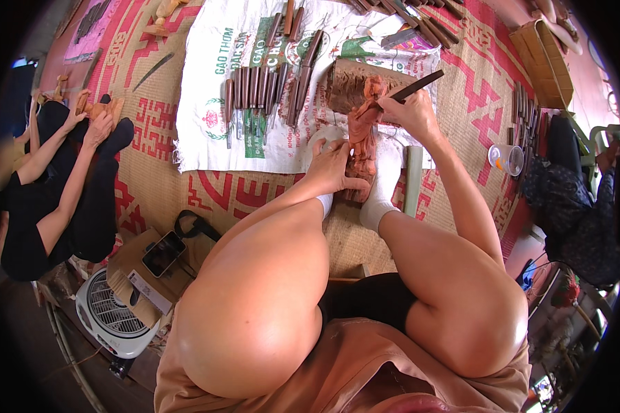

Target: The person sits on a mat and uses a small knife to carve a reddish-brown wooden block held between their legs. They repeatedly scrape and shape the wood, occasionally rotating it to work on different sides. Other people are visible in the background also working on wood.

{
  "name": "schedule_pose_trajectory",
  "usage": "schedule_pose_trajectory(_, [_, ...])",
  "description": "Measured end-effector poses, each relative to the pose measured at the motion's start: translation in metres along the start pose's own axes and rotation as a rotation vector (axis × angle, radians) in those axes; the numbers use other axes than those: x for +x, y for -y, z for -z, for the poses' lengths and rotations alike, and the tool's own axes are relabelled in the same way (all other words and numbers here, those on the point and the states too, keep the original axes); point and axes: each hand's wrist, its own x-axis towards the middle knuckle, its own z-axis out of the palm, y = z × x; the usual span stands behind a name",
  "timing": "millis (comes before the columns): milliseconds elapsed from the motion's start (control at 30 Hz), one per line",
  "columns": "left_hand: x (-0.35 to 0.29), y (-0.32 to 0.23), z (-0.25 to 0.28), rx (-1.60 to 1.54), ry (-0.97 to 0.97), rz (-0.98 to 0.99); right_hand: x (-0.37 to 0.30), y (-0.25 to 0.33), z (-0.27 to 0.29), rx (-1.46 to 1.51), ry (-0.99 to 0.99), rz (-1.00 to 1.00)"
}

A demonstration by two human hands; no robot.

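Note:
A reddish-brown carved wooden figure [362,131] stands between my feet, its top close to a rough wood block [343,77]. My left hand [329,168] is wrapped round its lower left side, the thumb near the base. In my right hand [412,113] is a carving chisel [421,84] with a long dark handle that points up and to the right. Its tip is hidden by my fingers and the figure's upper part. White socks [384,180] cover my feet on either side of the carving.
Rows of dark-handled chisels [256,88] lie on a white printed sack [203,148] over a red-patterned mat [155,127]. A greenish bar [412,180] lies beside my right foot. A plastic cup [506,160] stands right. At left, another person's hands [93,124] hold a wooden piece near a fan [114,313].

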Motion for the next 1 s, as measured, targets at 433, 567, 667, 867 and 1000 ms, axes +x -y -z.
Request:
schedule_pose_trajectory(433, [-0.001,0.005,-0.006,0.008,-0.072,-0.045,-0.006,0.028,-0.005,-0.368,-0.015,0.025])
schedule_pose_trajectory(567, [0.0,-0.001,0.002,-0.002,0.017,-0.006,0.001,0.022,0.007,-0.083,0.07,-0.181])
schedule_pose_trajectory(667, [0.002,0.001,-0.001,0.017,0.007,-0.01,-0.007,0.018,-0.004,-0.149,-0.061,0.029])
schedule_pose_trajectory(867, [0.002,-0.005,0.006,-0.015,0.023,-0.007,-0.001,0.002,0.005,0.001,0.046,-0.049])
schedule_pose_trajectory(1000, [-0.002,-0.001,0.001,-0.005,-0.005,-0.003,-0.013,0.022,0.001,-0.186,-0.001,0.144])
